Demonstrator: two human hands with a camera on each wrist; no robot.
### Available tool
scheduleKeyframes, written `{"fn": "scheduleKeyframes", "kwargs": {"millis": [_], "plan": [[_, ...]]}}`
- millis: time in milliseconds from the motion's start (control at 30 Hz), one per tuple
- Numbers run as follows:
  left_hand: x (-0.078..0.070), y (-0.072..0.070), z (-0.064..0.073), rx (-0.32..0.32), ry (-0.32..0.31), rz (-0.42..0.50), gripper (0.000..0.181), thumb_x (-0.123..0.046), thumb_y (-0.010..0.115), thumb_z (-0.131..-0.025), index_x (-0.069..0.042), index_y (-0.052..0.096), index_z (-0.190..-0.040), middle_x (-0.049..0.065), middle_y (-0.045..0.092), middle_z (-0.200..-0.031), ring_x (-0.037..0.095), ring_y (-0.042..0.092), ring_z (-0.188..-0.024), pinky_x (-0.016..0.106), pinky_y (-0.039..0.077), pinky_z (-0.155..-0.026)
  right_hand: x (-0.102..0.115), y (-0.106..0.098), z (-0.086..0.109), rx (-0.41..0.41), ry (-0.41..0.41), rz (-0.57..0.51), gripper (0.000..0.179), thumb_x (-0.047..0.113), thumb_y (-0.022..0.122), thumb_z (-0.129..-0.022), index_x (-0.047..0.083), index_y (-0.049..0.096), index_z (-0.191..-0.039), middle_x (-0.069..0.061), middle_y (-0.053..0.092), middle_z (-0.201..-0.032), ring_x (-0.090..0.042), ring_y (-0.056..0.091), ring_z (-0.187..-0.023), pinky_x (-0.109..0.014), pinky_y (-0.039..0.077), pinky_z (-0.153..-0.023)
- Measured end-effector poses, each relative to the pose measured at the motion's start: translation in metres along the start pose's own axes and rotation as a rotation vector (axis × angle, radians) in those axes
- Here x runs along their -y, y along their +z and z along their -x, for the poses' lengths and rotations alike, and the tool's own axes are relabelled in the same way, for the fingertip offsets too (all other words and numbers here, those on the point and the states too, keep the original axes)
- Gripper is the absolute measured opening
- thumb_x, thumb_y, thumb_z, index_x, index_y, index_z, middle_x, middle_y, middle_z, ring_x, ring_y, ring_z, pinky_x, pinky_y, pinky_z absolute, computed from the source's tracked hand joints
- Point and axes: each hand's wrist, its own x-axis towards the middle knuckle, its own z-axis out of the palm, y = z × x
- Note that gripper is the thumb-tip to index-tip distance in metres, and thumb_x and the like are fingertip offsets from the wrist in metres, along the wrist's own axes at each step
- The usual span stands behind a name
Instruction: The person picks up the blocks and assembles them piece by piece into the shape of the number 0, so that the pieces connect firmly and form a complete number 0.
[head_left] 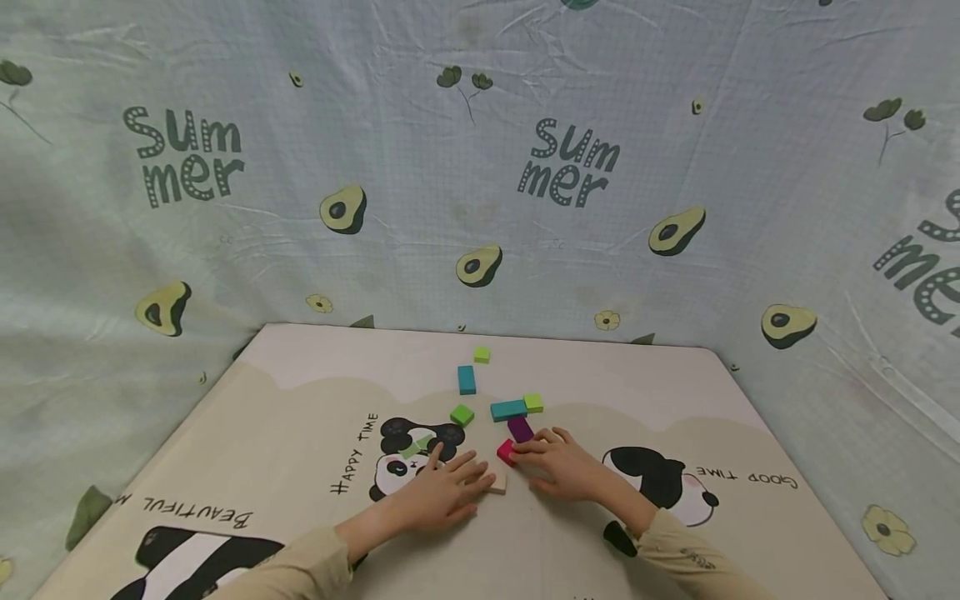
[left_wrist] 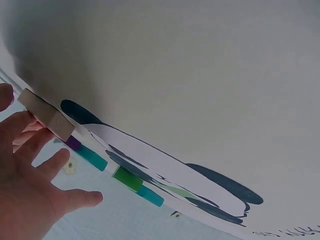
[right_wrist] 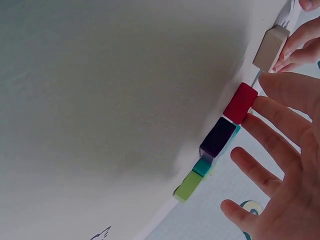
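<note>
My left hand [head_left: 442,497] is spread low over the table, its fingertips against a plain wooden block [head_left: 498,482]. In the left wrist view that wooden block [left_wrist: 47,114] lies along the fingers, and the thumb stands apart from it. Opposite, my right hand [head_left: 566,468] has its fingers extended, with fingertips touching a red block [head_left: 506,452]. The right wrist view shows the red block [right_wrist: 241,103] at the index and middle fingertips. Just beyond it lies a purple block [head_left: 520,429], close to a teal block [head_left: 508,410] and a lime block [head_left: 533,403].
Left of that row sits a green block [head_left: 462,415]. Farther back are another teal block [head_left: 467,380] and another lime block [head_left: 482,355]. The tabletop [head_left: 300,417] carries printed pandas and lettering. A patterned curtain [head_left: 420,150] hangs behind and at the sides.
</note>
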Motion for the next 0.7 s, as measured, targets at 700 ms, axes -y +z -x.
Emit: {"fn": "scheduleKeyframes", "kwargs": {"millis": [700], "plan": [[-0.002,0.0,0.0,-0.007,-0.003,-0.026,0.047,-0.038,0.043,-0.091,-0.022,0.04,-0.135,0.0,0.041,-0.139,0.026,0.033,-0.132,0.062,0.026,-0.098,-0.003,0.003,-0.014,-0.064,-0.02,0.05,0.047,0.032,0.063,-0.081,0.015,0.052,-0.123,0.001,0.053,-0.126,-0.021,0.044,-0.114,-0.046,0.035,-0.097]]}}
